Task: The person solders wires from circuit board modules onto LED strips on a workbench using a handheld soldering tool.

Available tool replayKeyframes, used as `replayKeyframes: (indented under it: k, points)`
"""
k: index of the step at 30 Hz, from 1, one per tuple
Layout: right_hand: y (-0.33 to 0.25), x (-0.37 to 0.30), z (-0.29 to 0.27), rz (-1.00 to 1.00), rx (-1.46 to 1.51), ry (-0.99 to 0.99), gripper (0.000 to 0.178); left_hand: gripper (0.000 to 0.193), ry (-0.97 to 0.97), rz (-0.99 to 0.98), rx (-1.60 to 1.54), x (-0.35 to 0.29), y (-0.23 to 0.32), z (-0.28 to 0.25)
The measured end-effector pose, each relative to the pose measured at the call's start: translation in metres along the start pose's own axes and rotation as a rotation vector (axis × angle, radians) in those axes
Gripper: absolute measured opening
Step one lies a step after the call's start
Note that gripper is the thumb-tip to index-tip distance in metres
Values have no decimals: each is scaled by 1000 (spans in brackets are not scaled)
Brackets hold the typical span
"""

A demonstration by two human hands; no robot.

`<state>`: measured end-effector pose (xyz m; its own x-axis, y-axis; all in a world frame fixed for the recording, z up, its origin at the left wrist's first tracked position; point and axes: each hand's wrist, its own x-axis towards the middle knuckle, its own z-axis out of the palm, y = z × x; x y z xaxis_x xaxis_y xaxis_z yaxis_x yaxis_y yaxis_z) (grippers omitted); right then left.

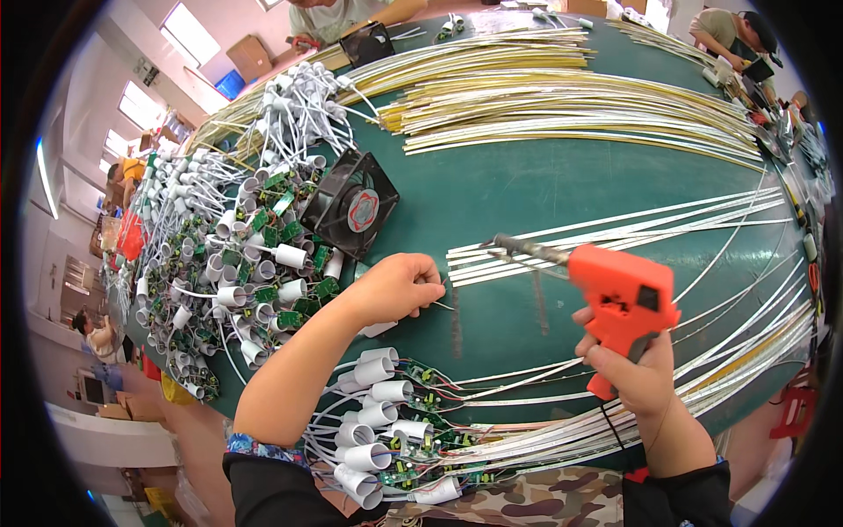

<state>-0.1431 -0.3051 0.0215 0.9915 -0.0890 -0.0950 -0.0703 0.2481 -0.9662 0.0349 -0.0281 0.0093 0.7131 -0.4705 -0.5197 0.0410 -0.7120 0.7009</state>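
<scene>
My right hand [645, 378] grips a red soldering gun [625, 294] by its handle. Its metal tip points left, over the near ends of a row of thin white LED strips [544, 249] on the green table. To the left of those strip ends, my left hand [399, 285] is closed in a pinch, and a thin wire [444, 306] pokes out past its fingertips. What else lies inside that hand is hidden. A white piece [379, 329] shows partly beneath the wrist. Nearer me lie white lamp caps [364, 457] with green circuit boards, beside more strips [562, 443].
A black fan [353, 204] stands beyond my left hand. Left of it is a large heap of white caps and circuit boards [263, 237]. Long bundles of white and yellow strips [571, 105] lie across the far side. Other people [347, 18] work around the table.
</scene>
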Motion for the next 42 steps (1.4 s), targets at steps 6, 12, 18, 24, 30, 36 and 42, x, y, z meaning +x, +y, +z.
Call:
replayKeyframes:
  k: [6,12,18,24,30,36,42]
  points:
    - [3,5,14,73,-185,-116,53,12,-8,53,6,5,-3,0]
    - [10,8,12,59,-273,-148,51,14,-12,21,-23,7,0,-1]
    - [9,13,21,65,-397,-170,41,16,22,67,123,16,-5,0]
    - [20,12,20,10,-429,-183,32,14,41,34,146,17,-2,1]
    - [20,13,18,-51,-589,-232,34,14,56,19,157,16,2,1]
    - [23,12,18,-78,-607,-206,40,14,70,42,190,17,4,1]
    - [20,9,14,-61,-531,-201,39,14,66,16,188,16,5,2]
